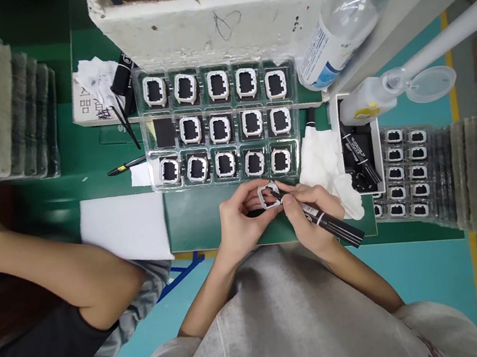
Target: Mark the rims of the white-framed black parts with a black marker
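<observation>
2 hands work close together above the near edge of the green counter [195, 219]. Left hand [239, 221] pinches a small white frame [267, 195] between thumb and fingertips, held clear of the counter, just in front of the clear tray [150, 156]. Right hand [306, 213] is closed around a black marker [331, 224], tip touching the frame's right side.

Risks, as judged:
- Frame is small and gripped only at its edges; pressure from the marker tip could twist it out of the pinch and drop it onto the counter or the lap.
- Ink could stray onto the white rim or onto the fingers, then smear onto the next part.
- White cloth [326, 170] lies just beside the right hand; the marker's rear end could snag it.

Frame appearance: white, roughly square with rounded corners, open middle, thin walled, probably rigid plastic. Similar frames with dark centres fill 14 pockets of the tray; 1 pocket shows only a black square.

Another person's forearm [53, 273] rests at left, well apart. A spray bottle [339, 27] stands behind the tray.
</observation>
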`<state>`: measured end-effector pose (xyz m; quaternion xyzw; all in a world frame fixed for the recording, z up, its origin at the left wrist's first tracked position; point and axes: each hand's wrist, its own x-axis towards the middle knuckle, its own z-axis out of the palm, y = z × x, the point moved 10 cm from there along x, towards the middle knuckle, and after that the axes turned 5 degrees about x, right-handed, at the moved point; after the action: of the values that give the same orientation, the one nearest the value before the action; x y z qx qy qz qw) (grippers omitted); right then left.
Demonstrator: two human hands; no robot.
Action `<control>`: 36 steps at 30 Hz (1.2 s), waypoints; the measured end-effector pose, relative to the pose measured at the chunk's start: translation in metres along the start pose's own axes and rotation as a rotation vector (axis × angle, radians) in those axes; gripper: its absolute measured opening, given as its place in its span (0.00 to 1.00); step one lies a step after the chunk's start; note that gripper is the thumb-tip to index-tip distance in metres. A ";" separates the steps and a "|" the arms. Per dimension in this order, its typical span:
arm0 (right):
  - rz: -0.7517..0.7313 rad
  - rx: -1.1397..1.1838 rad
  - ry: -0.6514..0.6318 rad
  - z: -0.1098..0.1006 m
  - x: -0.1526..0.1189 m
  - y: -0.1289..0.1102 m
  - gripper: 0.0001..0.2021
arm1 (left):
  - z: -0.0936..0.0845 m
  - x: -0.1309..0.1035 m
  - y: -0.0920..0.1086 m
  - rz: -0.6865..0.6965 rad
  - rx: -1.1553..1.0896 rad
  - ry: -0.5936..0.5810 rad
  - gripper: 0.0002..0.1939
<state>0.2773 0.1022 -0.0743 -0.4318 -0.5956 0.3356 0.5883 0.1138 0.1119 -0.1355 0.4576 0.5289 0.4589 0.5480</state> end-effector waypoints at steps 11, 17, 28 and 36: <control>-0.161 0.035 -0.025 0.007 0.005 -0.023 0.11 | 0.000 0.001 0.001 0.020 -0.072 -0.041 0.22; -0.070 -0.023 -0.045 0.007 0.001 -0.009 0.08 | 0.000 -0.004 0.003 0.070 0.116 0.011 0.21; -0.048 -0.059 -0.008 0.000 -0.003 -0.010 0.06 | 0.001 -0.003 0.007 0.113 0.201 0.002 0.22; -0.207 -0.050 0.173 -0.030 -0.009 -0.015 0.06 | -0.054 0.014 0.063 0.348 0.585 0.158 0.24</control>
<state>0.3045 0.0844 -0.0621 -0.4100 -0.5921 0.2199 0.6580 0.0591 0.1371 -0.0769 0.6418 0.5926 0.4085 0.2646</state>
